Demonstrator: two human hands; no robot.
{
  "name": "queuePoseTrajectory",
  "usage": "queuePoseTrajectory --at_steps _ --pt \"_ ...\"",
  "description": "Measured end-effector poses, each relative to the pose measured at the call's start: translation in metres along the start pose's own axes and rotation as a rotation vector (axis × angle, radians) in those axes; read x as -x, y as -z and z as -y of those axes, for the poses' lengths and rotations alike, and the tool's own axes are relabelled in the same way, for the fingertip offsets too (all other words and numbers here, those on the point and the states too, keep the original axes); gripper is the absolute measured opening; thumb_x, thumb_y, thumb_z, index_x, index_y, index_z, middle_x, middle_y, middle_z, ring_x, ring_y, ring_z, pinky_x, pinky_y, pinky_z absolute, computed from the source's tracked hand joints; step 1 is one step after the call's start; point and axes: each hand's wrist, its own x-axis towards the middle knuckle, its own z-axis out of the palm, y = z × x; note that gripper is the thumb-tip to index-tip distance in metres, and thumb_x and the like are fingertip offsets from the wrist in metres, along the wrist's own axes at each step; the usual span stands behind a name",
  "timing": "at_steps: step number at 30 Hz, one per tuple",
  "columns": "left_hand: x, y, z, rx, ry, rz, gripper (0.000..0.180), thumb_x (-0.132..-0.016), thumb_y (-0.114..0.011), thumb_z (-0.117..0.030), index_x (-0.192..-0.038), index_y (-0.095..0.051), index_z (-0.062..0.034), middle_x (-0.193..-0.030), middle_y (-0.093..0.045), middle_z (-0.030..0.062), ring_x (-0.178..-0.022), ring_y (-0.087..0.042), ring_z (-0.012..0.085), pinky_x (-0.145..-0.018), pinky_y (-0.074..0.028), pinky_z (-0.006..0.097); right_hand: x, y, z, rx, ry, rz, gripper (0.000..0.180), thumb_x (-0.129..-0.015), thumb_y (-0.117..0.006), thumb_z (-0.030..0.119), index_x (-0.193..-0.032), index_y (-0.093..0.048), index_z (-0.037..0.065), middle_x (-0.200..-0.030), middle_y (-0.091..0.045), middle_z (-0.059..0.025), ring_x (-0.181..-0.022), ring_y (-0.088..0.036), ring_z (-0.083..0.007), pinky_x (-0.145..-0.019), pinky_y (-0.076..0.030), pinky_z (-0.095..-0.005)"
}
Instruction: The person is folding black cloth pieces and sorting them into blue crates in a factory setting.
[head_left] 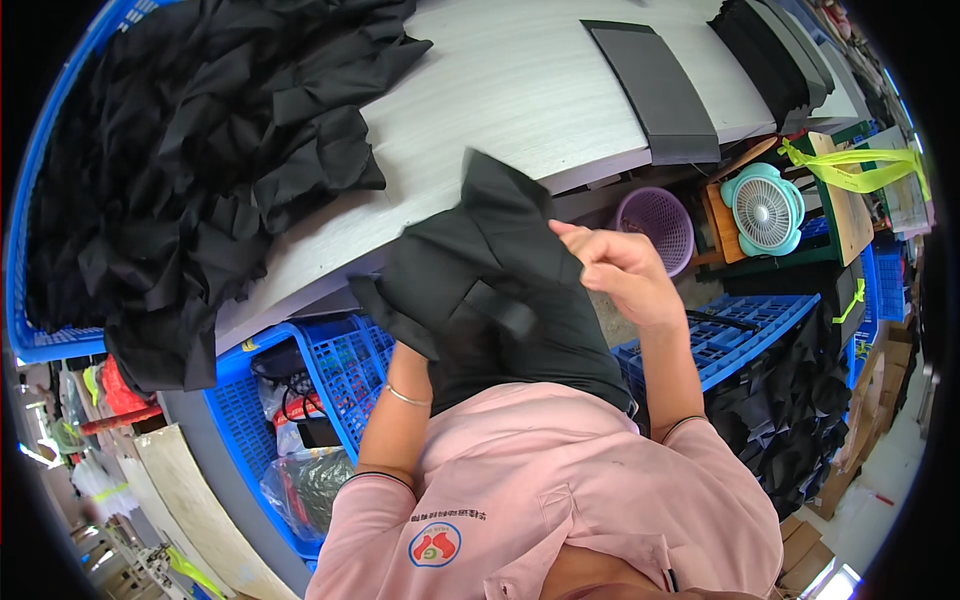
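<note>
A black fabric piece (465, 240), folded and creased, is held up over my lap at the near edge of the table. My left forearm (398, 410), with a bangle at the wrist, reaches up beneath it. The cloth covers my left hand, so its fingers do not show. At the right edge of the cloth, my right hand (628, 278) is closed, thumb and fingers pinched together against the fabric. Some loose lower flaps of the piece are blurred. A big heap of similar black fabric pieces (190, 140) lies to the left.
The heap fills a blue crate (20, 270) and spills onto the white table (480, 80). A flat dark panel (655, 85) lies far right, near stacked black pieces (770, 60). Beyond my right hand are a purple basket (655, 225), a turquoise fan (765, 210) and a blue crate (745, 340).
</note>
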Motion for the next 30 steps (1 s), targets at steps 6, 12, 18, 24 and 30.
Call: queuePoseTrajectory --at_steps 6,12,18,24,30 --pt "-0.004 0.035 0.005 0.732 0.015 -0.049 0.050 -0.100 -0.054 -0.028 -0.141 -0.046 -0.0013 -0.143 -0.050 0.0116 -0.128 -0.051 0.0251 -0.109 -0.040 0.039 -0.024 0.009 0.016 -0.204 -0.070 -0.299 0.013 -0.095 -0.063 0.018 -0.098 -0.055 0.007 -0.090 -0.048 0.0060 -0.088 -0.045 -0.0040 -0.097 -0.037 -0.0257" --pt "-0.044 -0.010 -0.015 0.114 0.136 -0.307 0.045 -0.099 -0.054 -0.019 -0.139 -0.047 0.0027 -0.131 -0.058 0.0092 -0.121 -0.055 0.0182 -0.102 -0.044 0.030 -0.121 0.065 -0.001 0.332 0.250 -0.511 0.020 -0.101 -0.054 0.021 -0.109 -0.059 0.003 -0.097 -0.054 0.0038 -0.092 -0.045 -0.0056 -0.084 -0.037 -0.0216" --pt "-0.017 -0.034 -0.032 -0.119 0.034 -0.557 0.023 -0.094 -0.063 -0.003 -0.116 -0.061 0.0044 -0.105 -0.067 0.0118 -0.092 -0.067 0.0154 -0.081 -0.057 0.028 -0.083 0.037 -0.015 0.838 0.378 -0.854 0.022 -0.100 -0.056 0.014 -0.116 -0.061 0.000 -0.110 -0.063 -0.0071 -0.100 -0.058 -0.0131 -0.092 -0.045 -0.0273" --pt "-0.049 -0.027 -0.054 -0.639 -0.188 -0.341 0.062 -0.070 -0.087 -0.014 -0.125 -0.060 -0.0070 -0.113 -0.063 0.0083 -0.107 -0.060 0.0180 -0.087 -0.053 0.031 0.008 -0.027 -0.074 0.362 -0.002 -0.729 0.039 -0.096 -0.061 0.018 -0.129 -0.054 0.000 -0.121 -0.059 -0.0103 -0.110 -0.058 -0.0183 -0.095 -0.045 -0.0306" --pt "-0.085 -0.023 -0.029 -0.960 -0.139 0.097 0.075 -0.070 -0.086 -0.028 -0.135 -0.055 -0.0068 -0.137 -0.057 0.0156 -0.126 -0.054 0.0327 -0.106 -0.043 0.038 -0.020 -0.029 -0.087 0.392 -0.130 -0.428 0.055 -0.099 -0.057 0.026 -0.141 -0.041 -0.005 -0.142 -0.045 -0.0188 -0.133 -0.044 -0.0292 -0.110 -0.033 -0.0358"
